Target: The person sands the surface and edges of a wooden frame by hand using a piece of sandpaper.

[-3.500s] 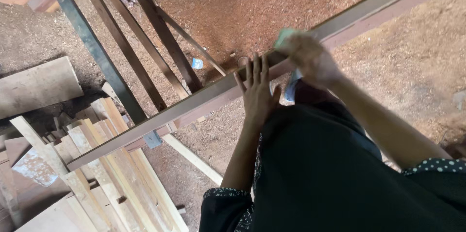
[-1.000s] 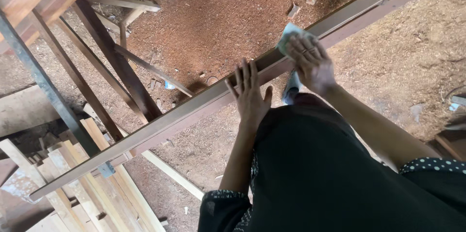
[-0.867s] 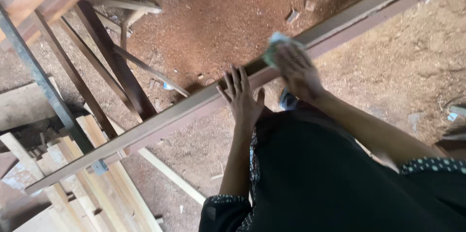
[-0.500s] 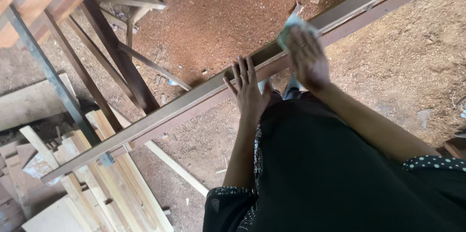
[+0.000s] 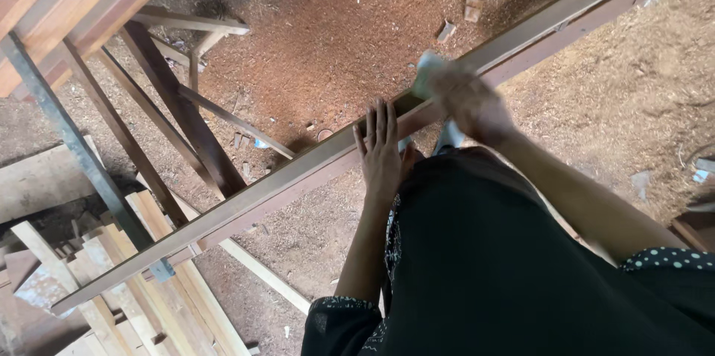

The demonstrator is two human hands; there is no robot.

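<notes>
Splinters are the risk: the left hand (image 5: 382, 153) lies flat, fingers spread, on the long wooden beam (image 5: 298, 177) crossing above the sawdust floor (image 5: 335, 36), while the right hand (image 5: 465, 99) presses a pale pad (image 5: 428, 65) against it. A slip could scrape skin. Blur hides the right grip; the beam's ends are cut off.

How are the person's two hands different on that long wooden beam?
The left hand lies flat with fingers spread, holding nothing, while the right hand is curled over a small pale pad. The left hand looks sharp; the right hand is blurred. The left hand sits lower along the long wooden beam; the right hand is farther up it. Both press on the same beam.
</notes>
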